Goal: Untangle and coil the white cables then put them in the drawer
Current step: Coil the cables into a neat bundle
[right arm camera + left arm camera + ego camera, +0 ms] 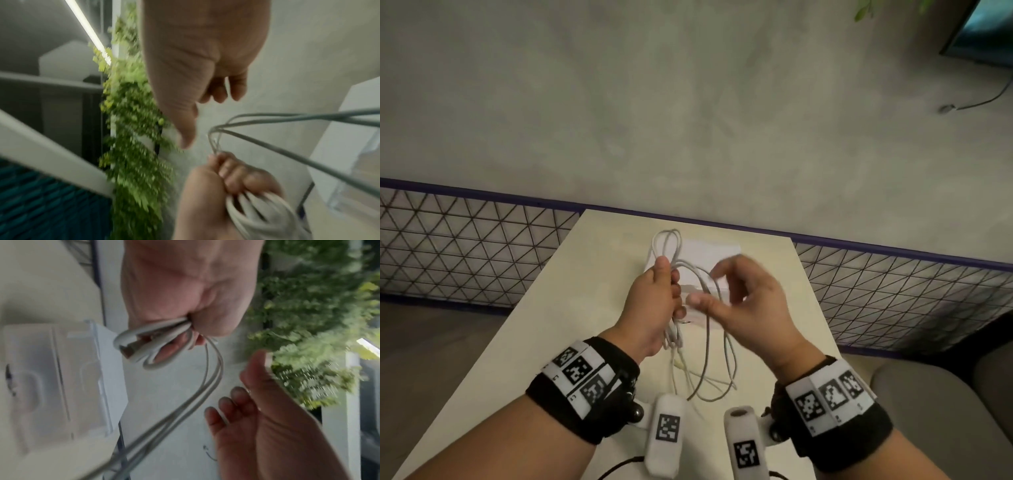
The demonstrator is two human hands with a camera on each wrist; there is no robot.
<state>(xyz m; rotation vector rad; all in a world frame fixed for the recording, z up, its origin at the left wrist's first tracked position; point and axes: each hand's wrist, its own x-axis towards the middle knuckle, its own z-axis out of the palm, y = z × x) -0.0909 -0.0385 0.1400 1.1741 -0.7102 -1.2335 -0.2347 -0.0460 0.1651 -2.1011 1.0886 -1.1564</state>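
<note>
My left hand [655, 301] grips a bundle of white cable [671, 246] loops above the table, thumb on top. Long loose strands hang from the bundle down to the tabletop [717, 387]. My right hand [743, 298] hovers just right of the bundle, blurred, with fingers loosely curled and nothing in them. In the left wrist view my left hand [189, 301] clamps the coiled loops [148, 347], and my right hand [259, 415] is beside the trailing strands. The right wrist view shows my right hand [205, 68] empty above my left hand [213, 191] and the cable [259, 212]. A small white drawer box [717, 251] stands behind the hands.
The cream table [565, 315] is narrow, with a purple-railed mesh fence [465, 246] behind it and a grey seat [935, 397] at the right. A dark thin cord [619, 467] runs near the front edge. Green foliage [318, 321] fills the wrist views' background.
</note>
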